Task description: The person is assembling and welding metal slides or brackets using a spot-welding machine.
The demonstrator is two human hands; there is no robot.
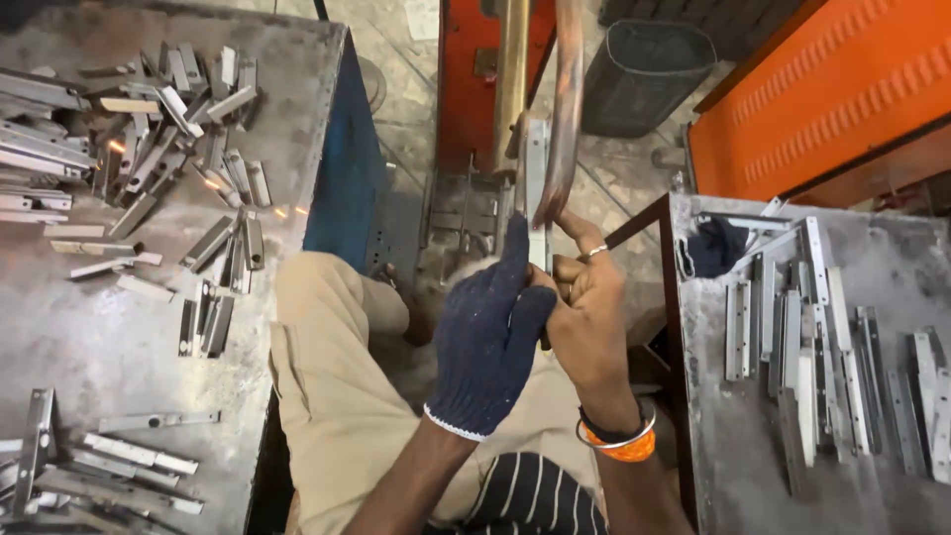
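Near frame centre, the gloved left hand (485, 342) and the bare right hand (586, 317) are both pinched on one upright flat metal strip (536, 193), which rises toward twelve o'clock beside a brass rod (511, 79). Loose strips (158, 149) litter the ten o'clock worktop (109, 337); more strips (822, 347) lie at three o'clock.

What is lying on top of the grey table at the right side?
On the right table lie long flat metal strips in rough rows and a dark glove near its back corner. The right hand and forearm cover the table's near left edge.
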